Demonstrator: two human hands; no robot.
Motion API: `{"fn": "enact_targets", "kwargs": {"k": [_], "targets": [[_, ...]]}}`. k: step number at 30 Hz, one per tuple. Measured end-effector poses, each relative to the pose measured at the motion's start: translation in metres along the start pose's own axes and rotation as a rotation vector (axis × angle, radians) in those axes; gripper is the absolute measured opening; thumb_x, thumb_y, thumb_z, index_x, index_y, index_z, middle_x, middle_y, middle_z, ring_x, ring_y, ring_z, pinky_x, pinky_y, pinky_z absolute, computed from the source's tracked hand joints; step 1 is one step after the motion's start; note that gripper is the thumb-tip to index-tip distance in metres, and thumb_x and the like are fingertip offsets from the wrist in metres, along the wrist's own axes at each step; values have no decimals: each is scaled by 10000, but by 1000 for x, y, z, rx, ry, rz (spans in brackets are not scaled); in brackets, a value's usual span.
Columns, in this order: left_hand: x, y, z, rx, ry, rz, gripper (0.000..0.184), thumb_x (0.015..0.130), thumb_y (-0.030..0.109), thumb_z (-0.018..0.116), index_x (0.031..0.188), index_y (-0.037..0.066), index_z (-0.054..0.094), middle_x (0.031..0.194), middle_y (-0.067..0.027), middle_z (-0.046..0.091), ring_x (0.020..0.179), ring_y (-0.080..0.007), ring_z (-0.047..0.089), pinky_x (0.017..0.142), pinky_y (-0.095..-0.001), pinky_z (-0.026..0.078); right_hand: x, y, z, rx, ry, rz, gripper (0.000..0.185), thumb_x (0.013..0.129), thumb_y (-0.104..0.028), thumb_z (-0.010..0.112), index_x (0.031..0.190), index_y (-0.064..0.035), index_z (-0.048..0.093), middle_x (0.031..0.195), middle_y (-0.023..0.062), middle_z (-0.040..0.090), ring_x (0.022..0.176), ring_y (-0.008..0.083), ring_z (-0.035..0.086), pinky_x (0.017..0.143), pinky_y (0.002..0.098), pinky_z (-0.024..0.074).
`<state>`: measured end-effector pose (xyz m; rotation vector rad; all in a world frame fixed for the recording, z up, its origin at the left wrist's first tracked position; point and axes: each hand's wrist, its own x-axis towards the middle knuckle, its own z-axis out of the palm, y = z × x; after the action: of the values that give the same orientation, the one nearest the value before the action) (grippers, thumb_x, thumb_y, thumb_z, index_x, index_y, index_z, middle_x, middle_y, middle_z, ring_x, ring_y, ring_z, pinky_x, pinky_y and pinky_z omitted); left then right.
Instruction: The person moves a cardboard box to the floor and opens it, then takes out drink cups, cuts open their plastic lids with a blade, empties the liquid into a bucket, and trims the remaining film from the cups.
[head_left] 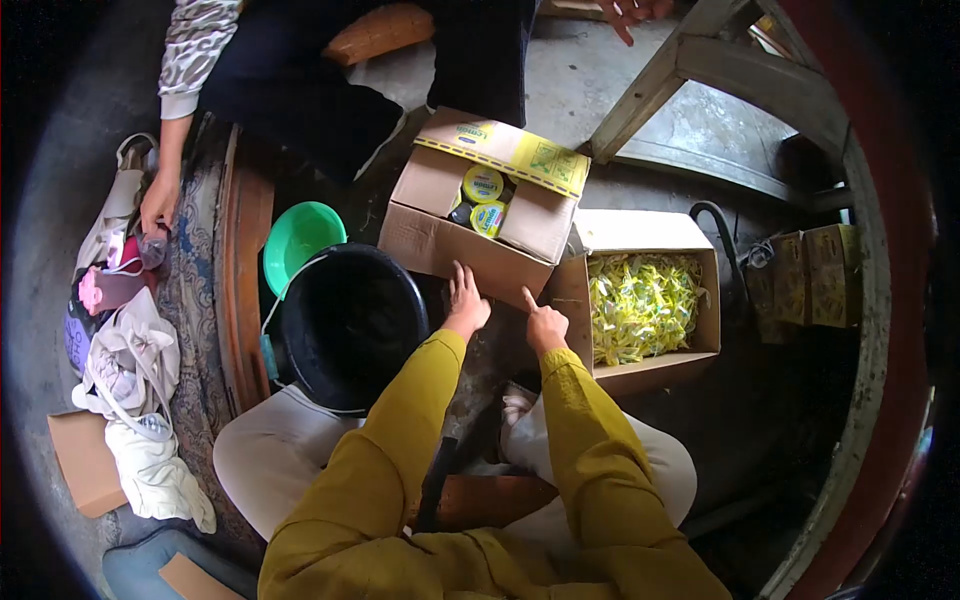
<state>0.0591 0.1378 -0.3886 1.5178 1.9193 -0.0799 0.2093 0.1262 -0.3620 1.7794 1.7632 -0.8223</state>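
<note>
A cardboard box (470,243) with partly opened flaps stands in front of me, a yellow "Lemon" print on its far flap. Through the gap show round cups with yellow lids (487,217) and a dark one. My left hand (466,303) rests against the box's near side, fingers stretched out and empty. At the near right corner of the same box is my right hand (546,324), its index finger extended to the cardboard edge; its other fingers are partly hidden. Right of it stands an open box (655,365) filled with small yellow-green packets (645,308).
A black bucket (350,325) and a green basin (300,240) stand at left, beside a wooden edge. Another person's hand (160,203) touches bags (125,285) there. A wooden frame (640,105) and stacked cartons (815,275) are at right.
</note>
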Motion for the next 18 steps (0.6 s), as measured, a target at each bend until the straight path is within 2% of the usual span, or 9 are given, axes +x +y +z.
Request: {"fn": "enact_targets", "kwargs": {"k": [3, 4, 6, 8, 9, 12, 14, 16, 18], "targets": [[52, 10, 21, -834, 107, -101, 824, 758, 262, 531, 1330, -57, 32, 1362, -297, 152, 1259, -386, 218, 1038, -376, 224, 13, 1, 3, 26, -57, 13, 746, 765, -103, 513, 1376, -311, 139, 975, 125, 615, 882, 252, 616, 731, 363, 493], [69, 24, 20, -786, 243, -293, 861, 764, 324, 525, 1325, -76, 8, 1346, -284, 208, 1229, -382, 283, 1025, -390, 249, 17, 1, 3, 33, -75, 21, 749, 757, -106, 522, 1375, -303, 147, 979, 127, 613, 886, 254, 614, 737, 363, 493], [71, 48, -30, -984, 215, -616, 894, 755, 362, 532, 1346, -33, -9, 1343, -272, 220, 1212, -365, 325, 989, -387, 320, 23, 2, 5, 90, -74, 42, 761, 746, -110, 530, 1377, -291, 145, 986, 132, 609, 885, 265, 613, 744, 372, 493], [100, 30, -30, -1241, 11, -618, 903, 740, 467, 527, 1380, 67, 31, 1410, -148, 173, 1259, -300, 270, 971, -522, 288, 28, 6, 9, 160, -28, 71, 720, 765, -110, 500, 1374, -290, 162, 974, 137, 614, 863, 273, 618, 731, 382, 495], [111, 29, -27, -1337, 117, -605, 812, 760, 455, 509, 1378, 108, 113, 1411, -95, 182, 1254, -304, 273, 953, -568, 272, 28, 7, 13, 204, 16, 90, 674, 790, -108, 466, 1371, -295, 180, 958, 139, 620, 843, 276, 623, 713, 388, 497], [141, 13, 3, -1392, 94, -644, 689, 770, 393, 515, 1324, 80, 252, 1356, -107, 281, 1218, -299, 319, 950, -566, 268, 25, 3, 15, 405, 115, 129, 626, 809, -122, 423, 1370, -276, 190, 900, 184, 619, 805, 325, 619, 692, 446, 491], [128, 26, -12, -1477, 180, -658, 619, 762, 367, 523, 1270, 74, 326, 1294, -118, 355, 1168, -291, 378, 932, -564, 291, 24, -1, 21, 510, 190, 116, 697, 764, -120, 506, 1369, -259, 190, 881, 191, 617, 803, 341, 611, 697, 447, 487], [172, -32, 23, -1763, -30, -497, 468, 797, 278, 519, 1189, 60, 386, 1263, -127, 383, 1096, -331, 437, 890, -596, 323, 8, -7, 5, 606, 267, 111, 845, 660, -74, 624, 1369, -222, 190, 871, 200, 614, 807, 354, 604, 696, 436, 485], [144, -21, 6, -1726, -30, -440, 704, 812, 309, 543, 1349, 76, 153, 1382, -115, 229, 1236, -346, 282, 920, -623, 279, 10, -8, 7, 692, 317, 120, 924, 608, -54, 670, 1372, -209, 174, 871, 202, 613, 812, 353, 602, 699, 429, 486]]}}
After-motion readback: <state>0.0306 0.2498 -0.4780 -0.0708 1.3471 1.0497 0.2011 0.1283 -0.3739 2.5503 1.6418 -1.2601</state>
